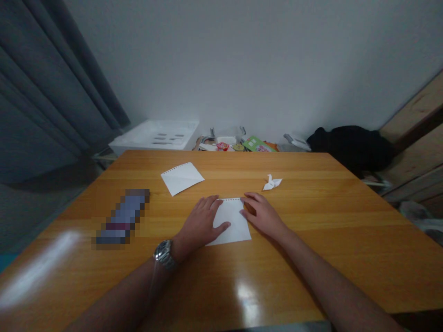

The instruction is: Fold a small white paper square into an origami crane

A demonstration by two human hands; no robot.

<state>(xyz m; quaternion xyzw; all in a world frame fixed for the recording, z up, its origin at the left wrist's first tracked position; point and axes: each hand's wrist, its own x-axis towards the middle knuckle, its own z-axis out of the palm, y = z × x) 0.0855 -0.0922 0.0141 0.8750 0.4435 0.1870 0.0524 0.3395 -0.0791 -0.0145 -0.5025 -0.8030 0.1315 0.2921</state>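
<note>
A white sheet of paper (pixel 231 226) with a perforated top edge lies flat on the wooden table in front of me. My left hand (pixel 204 221) rests over its left side, fingers stretched forward and thumb apart on the paper. At the sheet's right edge is my right hand (pixel 261 214), its fingers bent loosely with a gap between thumb and forefinger; the fingertips touch or nearly touch the upper right corner. Farther right and back stands a folded white paper crane (pixel 272 182). Another perforated sheet (pixel 182 179) lies tilted at the back left.
A blurred-out phone-like object (pixel 122 219) lies on the left of the wooden table (pixel 311 198). Beyond the far edge are a white plastic tray (pixel 155 133), a green packet (pixel 258 144) and small clutter. Black cloth (pixel 353 145) is heaped at the back right.
</note>
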